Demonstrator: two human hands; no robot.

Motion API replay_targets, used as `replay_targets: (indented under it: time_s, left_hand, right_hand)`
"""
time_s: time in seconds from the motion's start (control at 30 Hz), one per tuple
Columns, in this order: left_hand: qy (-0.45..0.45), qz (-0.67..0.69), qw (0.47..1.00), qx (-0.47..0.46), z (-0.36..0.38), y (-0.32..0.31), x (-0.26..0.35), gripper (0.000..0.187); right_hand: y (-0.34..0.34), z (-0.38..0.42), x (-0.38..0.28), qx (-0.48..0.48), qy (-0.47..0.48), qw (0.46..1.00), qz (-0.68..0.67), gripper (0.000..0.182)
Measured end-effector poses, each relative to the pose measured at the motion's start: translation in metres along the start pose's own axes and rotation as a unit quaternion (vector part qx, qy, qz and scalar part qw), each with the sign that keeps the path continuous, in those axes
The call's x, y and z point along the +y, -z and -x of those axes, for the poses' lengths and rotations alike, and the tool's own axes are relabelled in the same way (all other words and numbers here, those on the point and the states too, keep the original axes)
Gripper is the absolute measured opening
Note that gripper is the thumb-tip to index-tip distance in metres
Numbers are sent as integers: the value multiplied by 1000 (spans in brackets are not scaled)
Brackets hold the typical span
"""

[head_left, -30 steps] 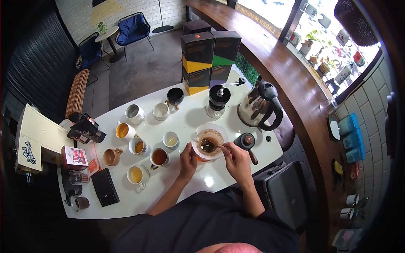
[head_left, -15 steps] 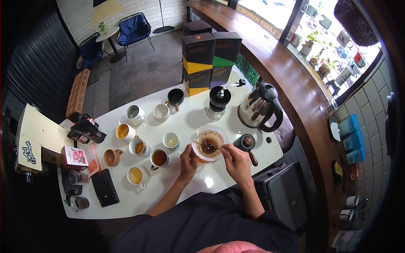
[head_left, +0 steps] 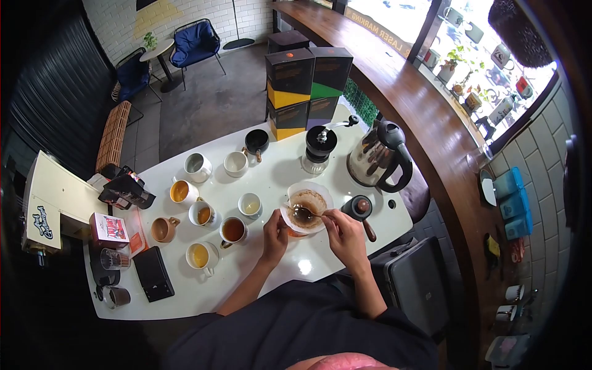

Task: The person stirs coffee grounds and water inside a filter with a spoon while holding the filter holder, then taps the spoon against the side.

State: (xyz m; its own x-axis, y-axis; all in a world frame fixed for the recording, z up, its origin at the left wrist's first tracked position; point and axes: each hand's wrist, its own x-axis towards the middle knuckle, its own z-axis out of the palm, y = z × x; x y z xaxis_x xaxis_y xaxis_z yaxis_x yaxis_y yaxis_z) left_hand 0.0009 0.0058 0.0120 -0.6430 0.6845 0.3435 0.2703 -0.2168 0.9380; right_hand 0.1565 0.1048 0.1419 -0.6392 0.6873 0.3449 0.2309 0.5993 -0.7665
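My right hand (head_left: 345, 237) pinches a spoon (head_left: 314, 215), whose bowl dips into the paper coffee filter (head_left: 317, 192). Wet brown coffee grounds (head_left: 302, 213) lie at the bottom and cling to the filter's wall. At the left side of the filter, my left hand (head_left: 275, 237) is closed on the edge of the dripper that carries it; the dripper itself is mostly hidden. Something orange-red shows underneath. Just left stand a white cup of pale liquid (head_left: 250, 205) and a cup of dark tea-coloured liquid (head_left: 233, 230).
Several more cups stand leftward, among them a brown cup (head_left: 163, 230). A hand grinder (head_left: 318, 148), a kettle (head_left: 375, 157) and a dark wooden-handled tool (head_left: 359, 209) are on the right. Stacked boxes (head_left: 290, 74) rise behind; a black scale (head_left: 154, 274) lies at left.
The spoon's bowl has shifted slightly and tilted within the coffee grounds, now catching light. My right hand has moved very little; my left hand stays in place.
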Motion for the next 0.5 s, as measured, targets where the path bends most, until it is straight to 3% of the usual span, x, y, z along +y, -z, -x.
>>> replay_targets:
  time_s: [0.4,0.5]
  left_hand:
    - [-4,-16,1000,-1,1,1,-3,6]
    - [-39,-22,999,16,-3,-2,6,6]
  right_hand:
    - [2,3,-7,-21,-22,998,54,13]
    - [2,6,-1,-25,-1,998,54,13]
